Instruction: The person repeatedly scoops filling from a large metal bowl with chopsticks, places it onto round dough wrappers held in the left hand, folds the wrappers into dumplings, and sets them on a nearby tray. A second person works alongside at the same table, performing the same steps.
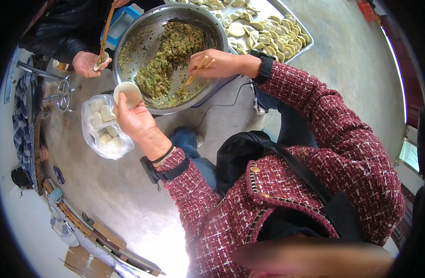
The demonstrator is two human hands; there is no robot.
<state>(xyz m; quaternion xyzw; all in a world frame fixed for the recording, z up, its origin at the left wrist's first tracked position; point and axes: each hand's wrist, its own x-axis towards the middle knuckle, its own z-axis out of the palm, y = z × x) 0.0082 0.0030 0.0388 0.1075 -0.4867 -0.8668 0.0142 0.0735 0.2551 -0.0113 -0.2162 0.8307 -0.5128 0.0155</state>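
Observation:
My left hand (138, 120) holds up a round dumpling wrapper (129, 94) by its lower edge, at the near left rim of a large metal basin (130, 41). Inside the basin lies a mound of green and brown minced filling (179, 40). A pair of wooden chopsticks (195, 74) is gripped in my right hand (219, 64), over the basin's right side. Their lower tips reach down to some filling near the wall. Just below my left hand, a clear plastic bag (124, 147) contains several stacked wrappers (108, 137).
A metal tray (311, 43) of folded dumplings (278, 34) stands beyond my right hand. At upper left, another person's hand (85, 64) cradles a wrapper with filling, with chopsticks (108, 27) touching it. A blue plastic container (131, 14) sits behind the basin. A dark cord (230, 104) crosses the floor.

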